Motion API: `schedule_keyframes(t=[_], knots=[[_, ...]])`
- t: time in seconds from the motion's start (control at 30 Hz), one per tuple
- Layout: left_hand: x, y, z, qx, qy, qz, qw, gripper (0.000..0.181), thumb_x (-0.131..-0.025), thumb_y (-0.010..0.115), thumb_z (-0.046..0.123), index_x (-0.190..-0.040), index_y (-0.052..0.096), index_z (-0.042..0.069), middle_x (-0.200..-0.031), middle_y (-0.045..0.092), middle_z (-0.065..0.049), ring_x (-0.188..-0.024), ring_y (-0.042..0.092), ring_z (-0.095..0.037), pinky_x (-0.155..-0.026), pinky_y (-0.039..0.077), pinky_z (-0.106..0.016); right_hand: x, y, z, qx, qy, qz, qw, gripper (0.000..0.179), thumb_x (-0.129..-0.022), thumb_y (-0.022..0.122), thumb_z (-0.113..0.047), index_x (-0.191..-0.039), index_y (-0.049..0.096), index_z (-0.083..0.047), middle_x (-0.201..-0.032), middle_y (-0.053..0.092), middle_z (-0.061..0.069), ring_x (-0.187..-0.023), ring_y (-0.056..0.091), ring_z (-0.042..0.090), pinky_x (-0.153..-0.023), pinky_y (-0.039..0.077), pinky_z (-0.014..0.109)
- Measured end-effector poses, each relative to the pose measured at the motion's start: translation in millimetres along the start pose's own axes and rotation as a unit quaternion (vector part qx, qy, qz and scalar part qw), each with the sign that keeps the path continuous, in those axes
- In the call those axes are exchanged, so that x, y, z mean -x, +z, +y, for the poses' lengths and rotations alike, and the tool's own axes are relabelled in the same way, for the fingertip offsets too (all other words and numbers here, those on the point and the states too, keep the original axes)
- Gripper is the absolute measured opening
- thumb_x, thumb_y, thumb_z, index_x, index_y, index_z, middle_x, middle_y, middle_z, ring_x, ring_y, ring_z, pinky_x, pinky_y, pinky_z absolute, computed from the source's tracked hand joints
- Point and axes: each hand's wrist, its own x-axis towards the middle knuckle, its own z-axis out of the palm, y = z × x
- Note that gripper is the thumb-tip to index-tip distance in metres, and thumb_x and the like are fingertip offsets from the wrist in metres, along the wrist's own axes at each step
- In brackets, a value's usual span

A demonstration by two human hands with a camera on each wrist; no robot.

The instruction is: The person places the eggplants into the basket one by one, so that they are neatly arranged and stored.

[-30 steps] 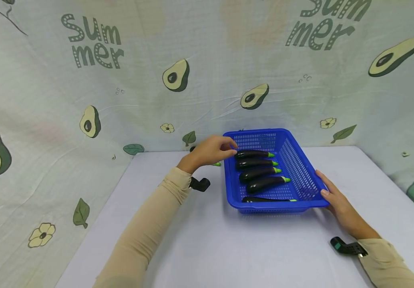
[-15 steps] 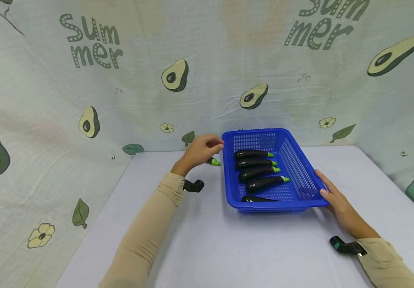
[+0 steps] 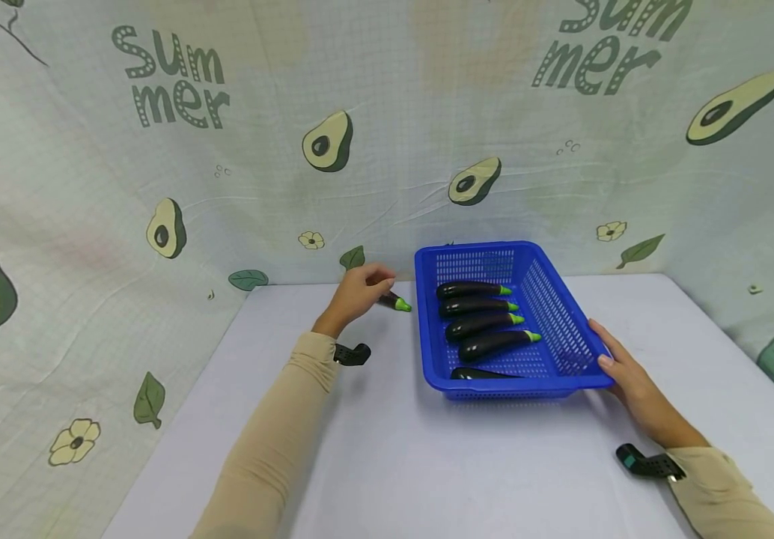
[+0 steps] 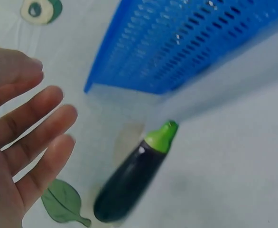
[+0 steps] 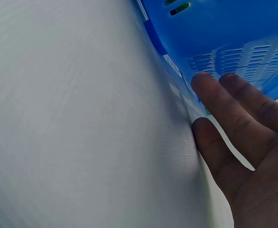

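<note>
My left hand [image 3: 358, 292] hovers at the left of the basket, over a dark eggplant [image 3: 394, 302] on the table. The left wrist view shows that eggplant [image 4: 129, 183] whole, green stem end towards the basket, and the hand's fingers [image 4: 39, 130] loosely bent with nothing in them. My right hand [image 3: 636, 385] grips the blue plastic basket [image 3: 508, 385] at its front right corner, thumb on the rim. From below, the right wrist view has its other fingers [image 5: 238, 111] spread against the basket's outer side. Several eggplants [image 3: 495, 345] lie in a row inside; the nearest is partly hidden by the front rim.
A white cloth covers the table [image 3: 387, 464]. Behind it and on both sides hangs a curtain [image 3: 400, 97] printed with avocados and leaves. Each wrist wears a small black camera [image 3: 352, 355] on a strap.
My left hand has drawn left from the basket's left rim to the eggplant outside. The nearest eggplant in the basket has shifted, its green end now out of sight. The right hand keeps its place.
</note>
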Motion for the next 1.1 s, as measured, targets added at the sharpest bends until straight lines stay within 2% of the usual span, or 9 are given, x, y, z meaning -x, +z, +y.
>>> schedule_keyframes(t=[0.27, 0.5, 0.6, 0.7, 0.8, 0.97, 1.1], knots=[[-0.7, -0.1, -24.2, -0.046, -0.027, 0.025, 0.9982, 0.022, -0.098, 0.066, 0.017, -0.118, 0.07, 0.009, -0.113, 0.069, -0.008, -0.104, 0.064, -0.021, -0.092, 0.051, -0.04, 0.1, -0.5, -0.1, 0.005, 0.009, 0.002, 0.9999, 0.056, -0.111, 0.026, -0.02, -0.163, 0.005, -0.026, -0.165, 0.005, 0.021, -0.125, 0.037, -0.01, -0.091, 0.038, 0.009], [-5.4, -0.3, -43.7, -0.08, -0.034, 0.04, 0.9954, 0.029, -0.095, 0.068, 0.01, -0.124, 0.068, 0.005, -0.125, 0.064, -0.013, -0.121, 0.056, -0.027, -0.104, 0.042, -0.041, -0.2, 0.4, 0.1, 0.01, 0.021, 0.01, 0.9997, 0.056, -0.111, 0.026, -0.022, -0.163, 0.006, -0.028, -0.166, 0.006, 0.014, -0.126, 0.036, -0.01, -0.092, 0.038, 0.009], [-7.2, -0.5, -51.7, -0.094, -0.027, 0.043, 0.9943, 0.033, -0.092, 0.07, 0.008, -0.125, 0.067, 0.003, -0.129, 0.063, -0.013, -0.128, 0.051, -0.029, -0.109, 0.038, -0.042, -0.2, 0.7, 0.3, 0.018, 0.028, 0.013, 0.9994, 0.056, -0.111, 0.026, -0.023, -0.163, 0.006, -0.03, -0.167, 0.005, 0.01, -0.126, 0.035, -0.011, -0.091, 0.037, 0.009], [-9.5, -0.3, -59.7, -0.108, -0.022, 0.045, 0.9929, 0.037, -0.09, 0.072, 0.005, -0.126, 0.067, 0.002, -0.132, 0.062, -0.014, -0.132, 0.048, -0.031, -0.112, 0.034, -0.043, -0.1, 0.8, 0.2, 0.025, 0.032, 0.013, 0.9991, 0.056, -0.111, 0.026, -0.024, -0.162, 0.006, -0.032, -0.167, 0.004, 0.008, -0.126, 0.033, -0.011, -0.091, 0.037, 0.009], [-10.2, 0.3, -66.6, -0.127, -0.033, 0.046, 0.9902, 0.041, -0.088, 0.074, 0.006, -0.129, 0.066, 0.004, -0.137, 0.057, -0.016, -0.133, 0.044, -0.035, -0.112, 0.033, -0.047, -0.3, 1.1, -0.4, 0.027, 0.028, 0.008, 0.9992, 0.056, -0.111, 0.025, -0.025, -0.162, 0.005, -0.031, -0.167, 0.003, 0.009, -0.127, 0.033, -0.01, -0.091, 0.037, 0.009], [-12.4, 2.2, -74.3, -0.178, -0.056, 0.038, 0.9818, 0.048, -0.087, 0.076, 0.01, -0.133, 0.065, 0.01, -0.146, 0.047, -0.019, -0.135, 0.038, -0.041, -0.109, 0.036, -0.053, -0.1, 2.5, -2.1, 0.03, 0.03, 0.009, 0.999, 0.056, -0.111, 0.026, -0.025, -0.162, 0.005, -0.031, -0.167, 0.003, 0.009, -0.126, 0.034, -0.01, -0.091, 0.038, 0.009], [-15.7, 3.7, -79.2, -0.234, -0.056, 0.021, 0.9703, 0.05, -0.088, 0.075, 0.016, -0.136, 0.063, 0.014, -0.151, 0.041, -0.02, -0.136, 0.036, -0.043, -0.102, 0.041, -0.057, -0.1, 2.8, -2.3, 0.03, 0.033, 0.009, 0.999, 0.056, -0.111, 0.026, -0.025, -0.163, 0.005, -0.03, -0.167, 0.003, 0.009, -0.127, 0.033, -0.009, -0.091, 0.037, 0.009]])
